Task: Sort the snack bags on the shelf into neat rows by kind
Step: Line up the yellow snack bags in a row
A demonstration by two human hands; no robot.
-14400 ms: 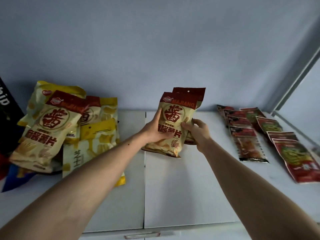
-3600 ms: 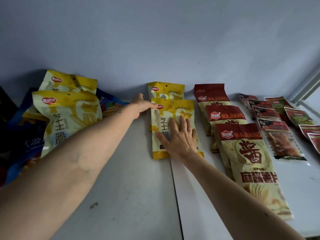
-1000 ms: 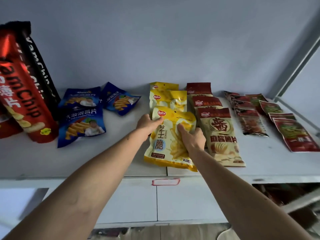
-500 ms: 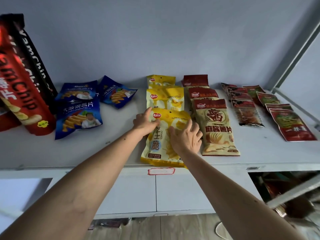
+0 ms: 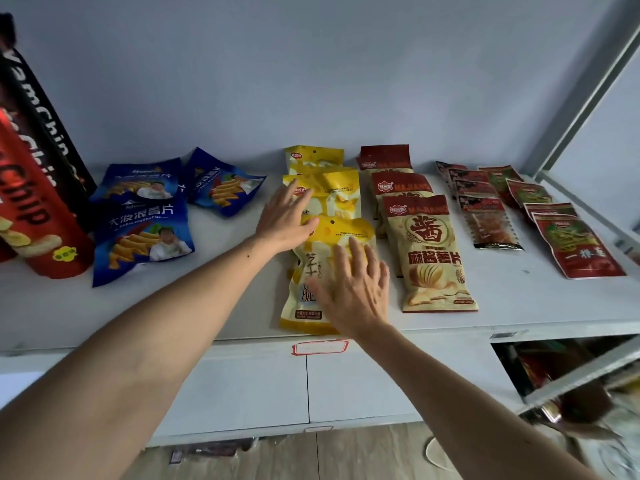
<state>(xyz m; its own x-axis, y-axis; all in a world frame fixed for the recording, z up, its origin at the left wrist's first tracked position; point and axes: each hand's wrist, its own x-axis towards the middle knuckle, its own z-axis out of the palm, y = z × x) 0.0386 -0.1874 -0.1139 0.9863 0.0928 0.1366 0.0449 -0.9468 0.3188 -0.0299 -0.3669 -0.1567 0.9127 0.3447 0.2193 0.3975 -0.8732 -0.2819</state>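
Pressing yellow bags (image 5: 332, 237) on shelf (image 5: 221, 306)

— What's in front of me? A plain pale blue-grey wall (image 5: 311, 71), dimly lit, behind a white shelf (image 5: 214, 306).

— And lower down?

— White panels (image 5: 242, 386) under the shelf edge, then wood-look floor (image 5: 346, 455). A grey metal upright (image 5: 585, 88) rises at my right.

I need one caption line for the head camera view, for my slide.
Both open hands, left hand and right hand, flatten the front yellow snack bag on the shelf.
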